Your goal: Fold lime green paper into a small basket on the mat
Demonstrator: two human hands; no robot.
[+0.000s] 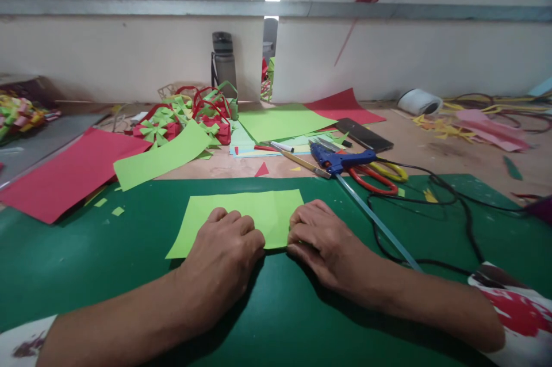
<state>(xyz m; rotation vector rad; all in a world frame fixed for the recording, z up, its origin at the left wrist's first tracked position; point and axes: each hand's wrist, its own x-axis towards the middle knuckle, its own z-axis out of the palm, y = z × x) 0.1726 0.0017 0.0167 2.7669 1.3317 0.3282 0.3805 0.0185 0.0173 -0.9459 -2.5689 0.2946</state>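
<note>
A light green sheet of paper (pixel 241 211) lies on the dark green mat, its near edge slightly raised where both hands pinch it. My left hand (pixel 228 252) is closed on the near edge around the sheet's middle, fingertips hidden beneath the knuckles. My right hand (pixel 321 240) grips the right end of the same edge, fingers curled and pressed together. Beyond my right hand rests a blue glue gun (pixel 340 159) with a long clear glue stick (pixel 379 223) in it. Scissors with red and yellow handles (pixel 375 180) lie under the gun.
Red paper (pixel 73 174) and a green strip (pixel 161 157) lie at left, before finished paper pieces (pixel 181 117). A dark bottle (pixel 224 68) stands by the wall. A phone (pixel 364 134), a cutter knife (pixel 306 164) and more sheets lie behind the mat. A black cable (pixel 468 223) loops at right.
</note>
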